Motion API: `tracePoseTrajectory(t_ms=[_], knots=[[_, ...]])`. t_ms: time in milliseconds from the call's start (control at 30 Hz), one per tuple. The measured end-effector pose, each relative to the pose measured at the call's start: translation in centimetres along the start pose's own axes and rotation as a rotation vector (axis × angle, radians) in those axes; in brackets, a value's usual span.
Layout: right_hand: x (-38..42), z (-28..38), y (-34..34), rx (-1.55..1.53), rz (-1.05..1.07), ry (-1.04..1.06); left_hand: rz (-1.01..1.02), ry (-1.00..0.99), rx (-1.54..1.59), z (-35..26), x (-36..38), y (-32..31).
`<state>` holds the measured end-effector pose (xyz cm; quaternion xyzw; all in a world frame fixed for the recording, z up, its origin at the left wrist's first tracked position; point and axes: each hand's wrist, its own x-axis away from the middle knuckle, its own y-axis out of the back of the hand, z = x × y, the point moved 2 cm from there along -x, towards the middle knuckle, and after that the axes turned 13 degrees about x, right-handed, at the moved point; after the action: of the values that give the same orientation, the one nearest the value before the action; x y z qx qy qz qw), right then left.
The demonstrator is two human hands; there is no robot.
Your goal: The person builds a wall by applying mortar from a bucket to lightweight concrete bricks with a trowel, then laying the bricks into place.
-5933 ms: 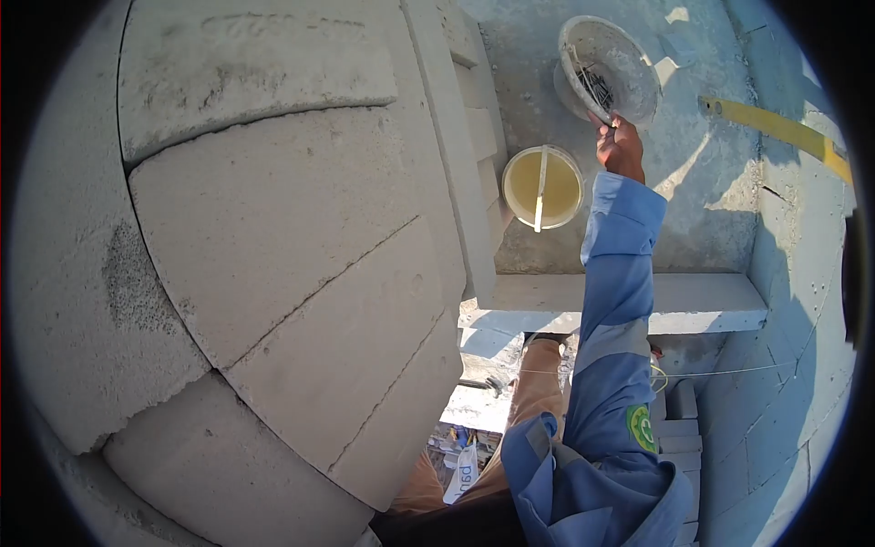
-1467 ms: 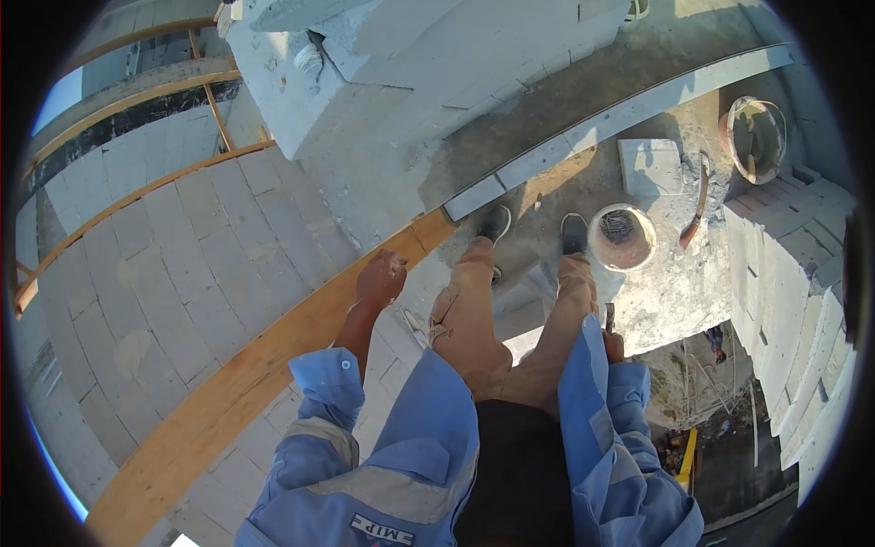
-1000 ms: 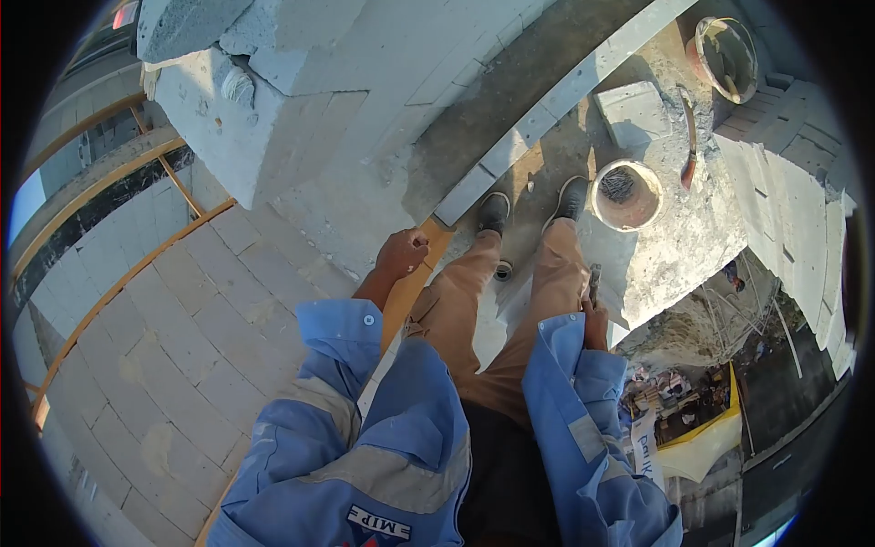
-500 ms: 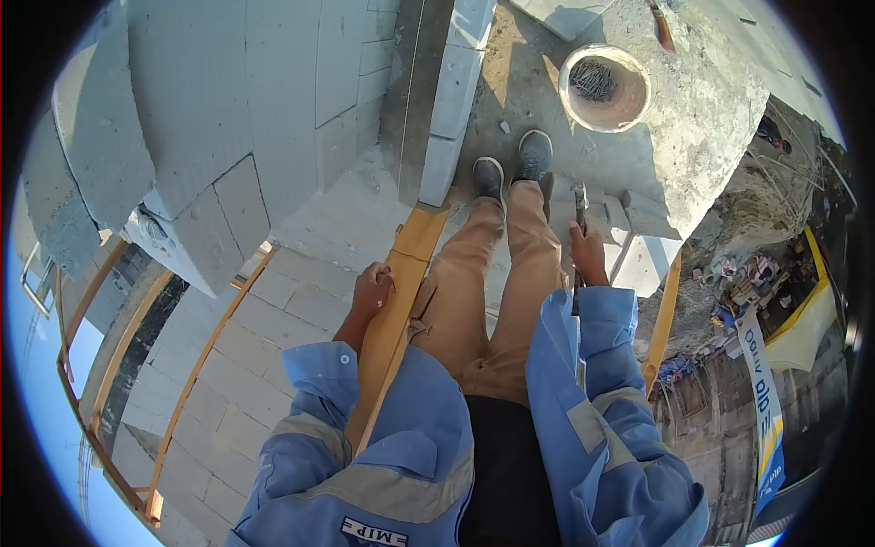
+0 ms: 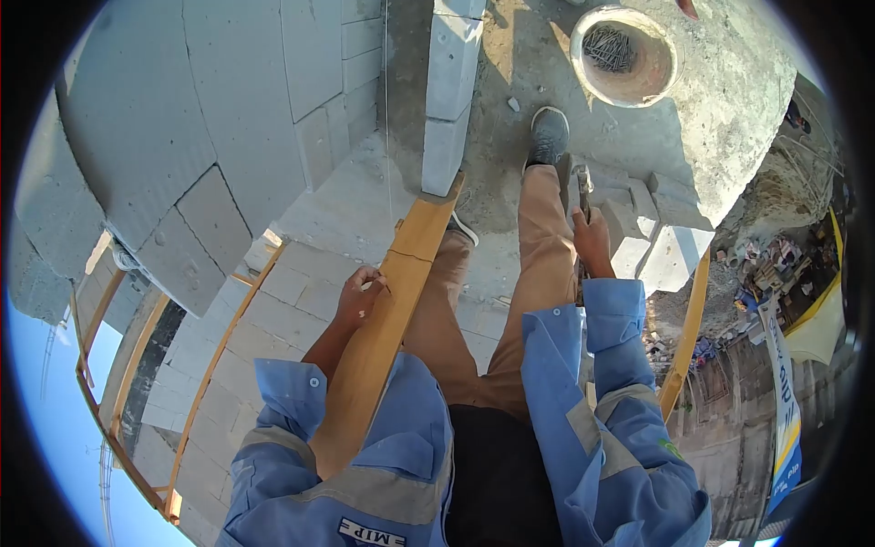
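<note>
My right hand is closed round the handle of a hammer, its metal head pointing away from me beside my right leg. A long wooden plank slants along my left side, its far end by the grey block column. My left hand lies at the plank's left edge with fingers pinched together. Whatever sits between those fingertips is too small to make out. The plank partly hides my left shoe, while my right shoe shows on the concrete.
A bucket holding many nails stands on the concrete ahead. Grey blocks lie right of my legs. A block wall rises at left, beside a taut string. Beyond the right edge is a drop with debris below.
My left foot has moved back toward me, now partly behind the plank. The plank extends farther forward in view, and my left hand has shifted slightly left and down. The hammer stays in my right hand.
</note>
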<state>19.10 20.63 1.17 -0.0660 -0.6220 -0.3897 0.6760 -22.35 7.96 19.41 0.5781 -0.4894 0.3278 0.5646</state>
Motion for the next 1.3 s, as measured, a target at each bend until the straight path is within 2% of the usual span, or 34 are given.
tracePoseTrajectory(t_ms=[67,133,200,233,300,367,433,500,533,600,633,700,767,867,1033,1100,1233,1300], knots=[[-0.9,0.0,-1.4,0.038,-0.023,0.003,0.023,-0.034,-0.026,0.5,-1.3,0.1],[-1.5,0.4,-2.8,-0.123,0.032,-0.032,0.060,-0.069,-0.065,-0.5,-3.4,0.2],[-0.6,2.2,-3.0,-0.149,0.065,-0.043,0.116,-0.214,-0.100,-2.1,-4.6,-1.1],[0.0,3.4,-3.3,-0.198,0.088,-0.043,0.117,-0.200,-0.093,-1.6,-5.3,-1.8],[0.9,5.4,-3.9,-0.286,0.100,-0.052,0.176,-0.320,-0.055,-2.6,-8.2,-3.4],[2.4,6.3,-5.3,-0.372,0.136,-0.080,0.179,-0.390,-0.060,-2.5,-10.3,-5.3],[2.6,7.0,-6.5,-0.395,0.143,-0.007,0.184,-0.480,-0.066,-2.3,-13.1,-7.4],[2.6,7.1,-8.1,-0.379,0.158,0.009,0.079,-0.546,-0.168,-1.7,-16.0,-9.4],[2.7,7.1,-8.9,-0.361,0.180,0.018,0.085,-0.548,-0.170,-0.6,-17.9,-10.5],[2.5,7.3,-9.9,-0.298,0.158,0.053,-0.182,-0.489,-0.179,1.5,-21.9,-11.8],[2.5,7.3,-10.4,-0.263,0.153,0.062,-0.174,-0.484,-0.181,1.9,-23.1,-12.2],[2.6,7.5,-11.1,-0.223,0.153,0.064,-0.325,-0.378,0.070,3.1,-25.1,-12.4],[3.3,8.0,-10.8,-0.163,0.071,0.083,-0.311,-0.373,0.083,3.6,-26.0,-12.3],[3.5,7.9,-11.3,-0.172,0.114,0.064,-0.279,-0.344,0.135,5.9,-26.9,-11.9],[3.6,7.5,-12.2,-0.138,0.122,0.136,-0.259,-0.319,0.275,6.1,-27.4,-12.3],[3.7,7.4,-12.4,-0.130,0.137,0.129,-0.321,-0.391,0.237,5.6,-27.0,-12.2],[4.2,7.0,-12.4,-0.108,0.086,0.169,-0.284,-0.431,0.098,4.3,-26.2,-11.8],[4.5,7.1,-11.8,-0.083,0.079,0.188,-0.270,-0.558,0.017,4.0,-26.0,-11.7]])
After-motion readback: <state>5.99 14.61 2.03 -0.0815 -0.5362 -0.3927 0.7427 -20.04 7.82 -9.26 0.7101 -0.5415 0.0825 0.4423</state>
